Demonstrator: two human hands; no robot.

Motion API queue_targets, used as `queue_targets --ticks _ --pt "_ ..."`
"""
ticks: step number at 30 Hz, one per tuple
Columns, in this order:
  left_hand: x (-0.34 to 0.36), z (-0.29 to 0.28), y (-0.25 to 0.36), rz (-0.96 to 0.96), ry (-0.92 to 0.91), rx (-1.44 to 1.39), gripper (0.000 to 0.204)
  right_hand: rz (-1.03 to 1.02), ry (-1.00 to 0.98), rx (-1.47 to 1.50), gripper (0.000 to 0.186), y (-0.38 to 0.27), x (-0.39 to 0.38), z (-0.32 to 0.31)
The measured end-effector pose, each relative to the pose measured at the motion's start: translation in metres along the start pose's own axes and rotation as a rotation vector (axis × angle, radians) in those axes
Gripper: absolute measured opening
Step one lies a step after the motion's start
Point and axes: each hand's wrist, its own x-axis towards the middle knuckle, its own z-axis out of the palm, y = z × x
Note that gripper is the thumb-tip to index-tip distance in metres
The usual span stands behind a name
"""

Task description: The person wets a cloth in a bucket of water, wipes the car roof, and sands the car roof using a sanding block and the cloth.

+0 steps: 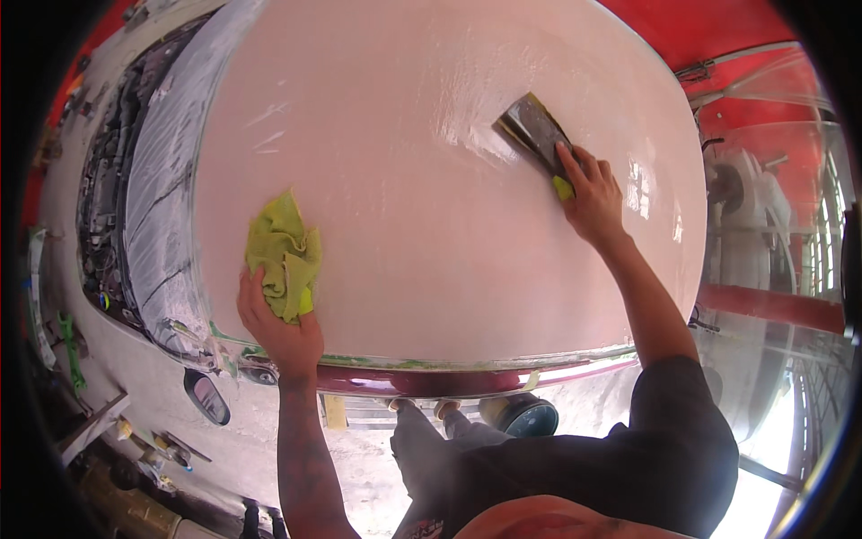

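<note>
Pale pink, partly wet, the car roof (386, 180) spreads out before me. My right hand (593, 193) grips the near end of a dark sanding block (536, 128) with yellowish edges, which lies against the roof at the far right. Wet, shiny streaks show on the surface left of the block. At the roof's near left, my left hand (280, 328) is closed on a crumpled yellow-green cloth (285, 247) that rests on the panel. Part of the left fingers is hidden by the cloth.
A streaked, covered windshield (162, 180) and uncovered engine bay (103, 198) lie to the left. Below the dark red roof edge (404, 381) are a side mirror (208, 397), a slatted stand (364, 413) under my feet and a dark bucket (536, 419). Clear sheeting (763, 171) hangs at right.
</note>
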Motion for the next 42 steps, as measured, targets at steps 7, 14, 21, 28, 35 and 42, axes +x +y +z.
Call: queue_targets --ticks 7,14,21,28,35,42 --pt "-0.002 0.003 -0.003 -0.007 0.015 -0.065 0.062 0.304 -0.084 -0.183 0.048 0.051 0.168 0.042" --pt "0.003 -0.002 0.006 -0.002 -0.017 0.003 0.061 0.069 -0.019 0.049 0.059 -0.001 -0.022 0.005" --pt "-0.002 0.001 0.002 0.023 0.023 -0.019 0.06 0.061 0.06 -0.067 0.059 0.057 0.184 0.058" --pt "0.001 -0.001 0.005 -0.028 0.0 -0.046 0.061 -0.137 -0.015 0.151 0.064 0.014 0.021 0.017" --pt "-0.001 0.002 -0.001 0.016 -0.001 -0.019 0.06 -0.125 0.123 0.047 0.055 0.023 0.127 0.037" --pt "-0.002 0.001 0.001 -0.045 -0.019 -0.086 0.059 0.087 0.053 -0.078 0.055 0.062 0.136 0.062"
